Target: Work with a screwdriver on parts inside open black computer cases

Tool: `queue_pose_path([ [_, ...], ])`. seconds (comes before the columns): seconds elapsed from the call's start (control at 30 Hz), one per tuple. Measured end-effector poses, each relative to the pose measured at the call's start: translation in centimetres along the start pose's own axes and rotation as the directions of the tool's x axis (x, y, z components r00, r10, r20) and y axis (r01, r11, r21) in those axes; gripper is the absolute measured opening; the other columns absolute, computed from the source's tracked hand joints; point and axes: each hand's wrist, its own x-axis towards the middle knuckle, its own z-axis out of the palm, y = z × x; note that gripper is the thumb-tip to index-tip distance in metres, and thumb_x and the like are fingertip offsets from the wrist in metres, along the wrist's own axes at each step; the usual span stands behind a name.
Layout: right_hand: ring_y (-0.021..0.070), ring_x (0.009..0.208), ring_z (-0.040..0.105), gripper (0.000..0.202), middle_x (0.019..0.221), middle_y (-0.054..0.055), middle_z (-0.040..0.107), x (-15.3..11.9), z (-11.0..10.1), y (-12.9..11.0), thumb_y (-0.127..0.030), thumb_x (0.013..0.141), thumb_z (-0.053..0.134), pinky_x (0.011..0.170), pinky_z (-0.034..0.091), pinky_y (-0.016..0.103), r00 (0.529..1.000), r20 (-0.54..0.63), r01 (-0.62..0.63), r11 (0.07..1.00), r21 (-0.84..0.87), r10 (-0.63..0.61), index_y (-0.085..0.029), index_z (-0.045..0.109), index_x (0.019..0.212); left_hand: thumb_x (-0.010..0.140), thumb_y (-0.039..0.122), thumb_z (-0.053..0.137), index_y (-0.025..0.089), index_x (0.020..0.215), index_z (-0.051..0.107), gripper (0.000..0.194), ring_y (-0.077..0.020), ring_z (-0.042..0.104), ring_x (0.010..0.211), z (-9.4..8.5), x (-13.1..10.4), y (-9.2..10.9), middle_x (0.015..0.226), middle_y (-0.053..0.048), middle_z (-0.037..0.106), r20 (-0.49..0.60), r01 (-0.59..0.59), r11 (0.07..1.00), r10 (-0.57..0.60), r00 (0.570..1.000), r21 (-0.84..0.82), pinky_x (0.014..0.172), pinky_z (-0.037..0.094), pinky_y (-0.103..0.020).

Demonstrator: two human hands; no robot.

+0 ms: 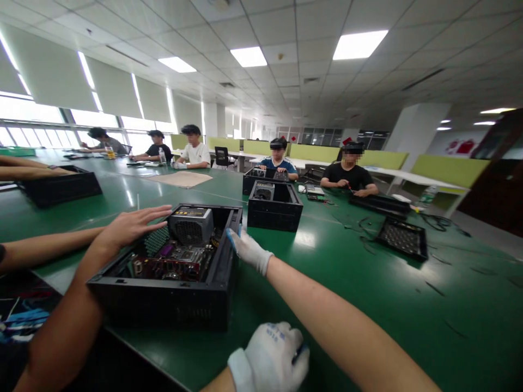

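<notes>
We rest our right hand point(250, 249), fingers extended, against the computer case point(163, 305). Our left hand point(272, 354) is clenched, its inside hidden.

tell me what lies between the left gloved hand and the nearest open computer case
In the head view, only green tabletop shows between the left gloved hand and the open computer case; no other object is visible there.
</notes>
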Motion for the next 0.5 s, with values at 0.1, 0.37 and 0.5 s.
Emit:
queue_pose_path([
  [0.1,0.0274,0.124,0.061,0.046,0.144,0.013,0.059,2.2,-0.6,1.2,-0.044,0.101,0.061,0.104,0.052,0.049,1.0,0.015,-0.014,0.991,-0.132,0.016,-0.02,0.059,0.139,0.095,0.036,0.055,0.021,0.082,0.067,0.023,-0.0206,0.067,0.065,2.1,1.3,-2.1,0.076,-0.005,0.07,0.114,0.07,0.996,-0.075,0.991,0.047,0.059,0.05,-0.031],
  [0.37,0.0413,0.156,0.021,0.087,0.167,0.03,0.025,6.0,-9.3,11.1,-0.052,0.096,0.052,0.124,0.017,0.053,0.959,-0.15,-0.282,0.779,-0.56,0.239,0.003,0.029,0.159,0.099,0.043,0.05,0.022,0.095,0.063,0.025,-0.0242,0.068,0.078,3.8,0.5,-4.0,0.09,-0.007,0.069,0.206,0.052,0.999,-0.05,0.977,-0.007,0.068,0.051,-0.037],
  [0.5,0.0387,0.147,0.038,0.077,0.153,0.025,0.051,7.4,-12.2,13.8,-0.055,0.092,0.053,0.119,0.025,0.052,0.945,-0.188,-0.323,0.658,-0.681,0.269,-0.006,0.045,0.151,0.099,0.047,0.047,0.023,0.094,0.063,0.03,-0.0244,0.069,0.076,3.6,1.2,-3.7,0.088,-0.007,0.069,0.281,0.051,0.999,-0.05,0.958,0.005,0.064,0.049,-0.037],
])
